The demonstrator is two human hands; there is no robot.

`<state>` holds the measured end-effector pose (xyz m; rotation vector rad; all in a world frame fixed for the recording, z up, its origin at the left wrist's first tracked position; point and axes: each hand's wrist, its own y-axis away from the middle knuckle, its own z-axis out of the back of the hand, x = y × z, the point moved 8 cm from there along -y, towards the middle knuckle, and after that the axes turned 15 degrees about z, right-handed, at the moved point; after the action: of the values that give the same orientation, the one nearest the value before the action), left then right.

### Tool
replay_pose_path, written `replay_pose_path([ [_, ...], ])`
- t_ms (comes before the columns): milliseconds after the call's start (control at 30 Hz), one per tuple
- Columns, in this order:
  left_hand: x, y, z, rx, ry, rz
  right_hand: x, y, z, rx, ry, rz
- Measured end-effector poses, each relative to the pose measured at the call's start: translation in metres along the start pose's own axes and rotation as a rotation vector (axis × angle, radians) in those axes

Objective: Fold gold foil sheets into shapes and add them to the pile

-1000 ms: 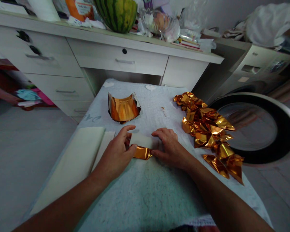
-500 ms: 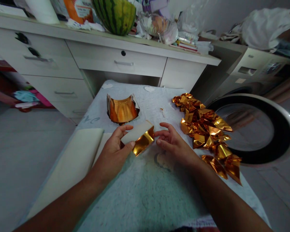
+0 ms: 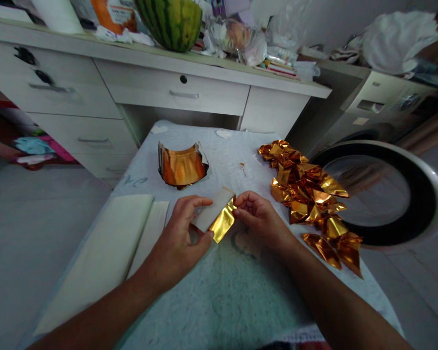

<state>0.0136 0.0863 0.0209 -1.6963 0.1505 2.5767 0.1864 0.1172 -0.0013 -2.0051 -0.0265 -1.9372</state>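
A small piece of foil paper (image 3: 223,222), white on one side and shiny gold on the other, is between my hands over the middle of the table. My left hand (image 3: 184,231) grips its left part between thumb and fingers. The thumb and fingertips of my right hand (image 3: 261,218) pinch its upper right edge. Behind the paper stands a curved stack of copper-gold foil sheets (image 3: 182,166). Many folded gold foil pieces (image 3: 306,189) lie heaped along the right side of the table.
White paper sheets (image 3: 98,257) lie on the left of the cloth-covered table (image 3: 219,301). Behind is a white counter (image 3: 219,73) with a cut watermelon (image 3: 171,24) and bags. An open washing machine door (image 3: 423,194) is close to the table's right edge.
My right fingers have closed on the paper's right edge, where they were apart from it before. The paper has turned a little and its gold side shows a new crease.
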Motion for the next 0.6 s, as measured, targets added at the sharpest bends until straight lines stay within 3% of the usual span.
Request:
replay_pose_path([
  [167, -0.013, 0.011, -0.011, 0.062, -0.274, -0.177, 0.002, -0.001, 0.0, 0.021, 0.069, 0.039],
  [400, -0.018, 0.014, -0.017, 0.078, -0.375, -0.354, -0.001, 0.002, 0.0, 0.051, 0.203, 0.051],
  [600, -0.011, 0.016, -0.021, 0.043, -0.542, -0.363, 0.004, 0.002, -0.005, 0.164, 0.51, 0.11],
])
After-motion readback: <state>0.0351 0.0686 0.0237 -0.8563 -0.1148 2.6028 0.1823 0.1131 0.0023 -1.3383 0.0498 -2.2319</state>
